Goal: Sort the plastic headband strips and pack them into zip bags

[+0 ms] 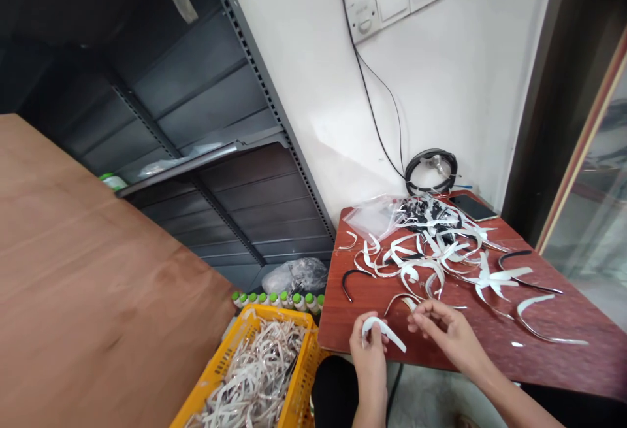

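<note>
My left hand point(368, 343) is closed around a white curved strip point(386, 331), thumb pressed on it, at the table's front edge. The strip's free end points right. Just beside it, my right hand point(441, 327) is closed in a pinch; what sits between its fingertips, if anything, is too small to make out. Behind those fingertips lies a thin curved strip point(399, 297), partly covered by them. A tangled pile of white and silvery curved strips point(435, 251) spreads over the reddish-brown table point(343, 323). A black curved piece point(350, 278) lies to the left of the pile.
Left of the table stands a yellow crate point(304, 356) full of similar strips. Green-capped bottles point(284, 298) line up behind it. A phone point(473, 207), a clear plastic bag point(375, 219) and a coiled black cable point(431, 170) are near the wall. A brown board point(98, 284) fills the left.
</note>
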### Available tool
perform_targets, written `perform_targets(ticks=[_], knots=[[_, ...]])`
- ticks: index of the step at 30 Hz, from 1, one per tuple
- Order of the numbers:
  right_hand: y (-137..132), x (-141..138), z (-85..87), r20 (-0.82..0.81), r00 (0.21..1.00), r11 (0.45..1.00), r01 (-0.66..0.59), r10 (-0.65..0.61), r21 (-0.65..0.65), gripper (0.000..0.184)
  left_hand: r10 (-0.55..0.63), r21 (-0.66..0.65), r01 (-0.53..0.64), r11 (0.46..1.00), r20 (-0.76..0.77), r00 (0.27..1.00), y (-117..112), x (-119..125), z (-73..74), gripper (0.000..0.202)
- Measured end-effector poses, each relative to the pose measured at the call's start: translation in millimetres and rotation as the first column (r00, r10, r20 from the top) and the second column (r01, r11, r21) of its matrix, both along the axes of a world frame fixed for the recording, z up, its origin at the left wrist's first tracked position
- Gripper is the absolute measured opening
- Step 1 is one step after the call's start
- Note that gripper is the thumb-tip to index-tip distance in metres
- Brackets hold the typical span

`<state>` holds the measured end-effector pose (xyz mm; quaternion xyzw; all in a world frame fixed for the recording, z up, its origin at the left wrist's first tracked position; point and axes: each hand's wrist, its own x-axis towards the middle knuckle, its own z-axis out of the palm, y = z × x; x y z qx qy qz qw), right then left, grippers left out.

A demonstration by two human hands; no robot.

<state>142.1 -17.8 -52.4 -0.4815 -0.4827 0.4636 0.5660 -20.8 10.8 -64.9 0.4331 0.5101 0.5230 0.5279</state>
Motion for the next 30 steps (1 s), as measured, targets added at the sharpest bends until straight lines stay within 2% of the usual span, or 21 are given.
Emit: perform_targets(ticks=[3, 8, 12, 17, 20, 24, 30], knots=[[-8, -7, -5.2, 0.041, 0.999, 1.0, -0.015, 0.014, 0.019, 0.024, -0.036, 0.015, 0.036, 0.999, -0.021, 0.999, -4, 0, 4.5, 0.031], [-21, -10, -11.0, 0.212, 0.976, 0.995, -0.064, 0.046, 0.078, 0.039, -0.072, 0.039, 0.073, 0.997, -0.021, 0.997, -8, -2, 11.4, 0.033], [-27, -10, -11.4, 0.375, 0.927, 0.99, -0.043, -0.01, 0.133, 0.034, -0.088, 0.006, 0.088, 0.996, 0.05, 0.995, -9, -1, 11.3, 0.037], [-28, -6, -7.7, 0.481, 0.871, 0.961, -0.046, -0.096, 0.273, 0.023, -0.099, -0.006, 0.101, 0.995, 0.133, 0.986, -12, 1, 13.3, 0.037], [-26, 3, -4.7, 0.529, 0.832, 0.929, -0.046, -0.167, 0.367, 0.023, -0.137, -0.011, 0.141, 0.99, 0.178, 0.975, -13, 2, 16.6, 0.035], [-24, 15, -0.5, 0.615, 0.756, 0.883, -0.108, -0.225, 0.457, 0.031, -0.184, -0.04, 0.195, 0.98, 0.183, 0.966, -14, 3, 19.8, 0.036], [-28, 10, 9.2, 0.725, 0.644, 0.872, -0.18, -0.245, 0.454, 0.039, -0.252, -0.045, 0.259, 0.965, 0.119, 0.96, -16, 5, 25.5, 0.041]])
